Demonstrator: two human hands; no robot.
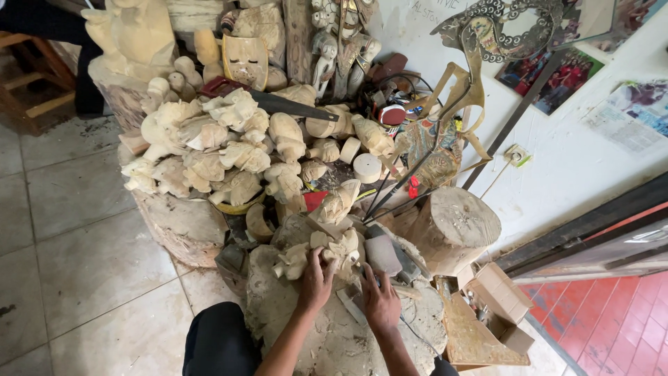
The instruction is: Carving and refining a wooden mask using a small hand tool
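Head view. I sit at a large stump serving as my bench [334, 341], its top grey with chips and dust. A pale carved figure [327, 252] lies on it just in front of me. The carving looks well advanced: crest-like ridges and rounded forms are already cut, but the wood is bare, unsanded and unpainted, so I judge finishing work is left.

Left hand [316, 282]: fingers curled over the near edge of the carved figure, pressing it to the stump. Closed on the piece, thumb side hidden.

Right hand [380, 301]: fingers bent loosely, resting on the stump just right of the figure. A flat light strip, perhaps a blade [348, 304], lies at the fingertips; I cannot tell whether the hand grips it or only touches it.

A grey block [383, 254], possibly a mallet head or stone, sits just beyond the right hand.

Behind: heap of unfinished pale carvings [223, 150] on a second stump, a round log section [452, 226] to the right, cardboard boxes [497, 299] on the floor, a white wall [577, 160] with pictures.
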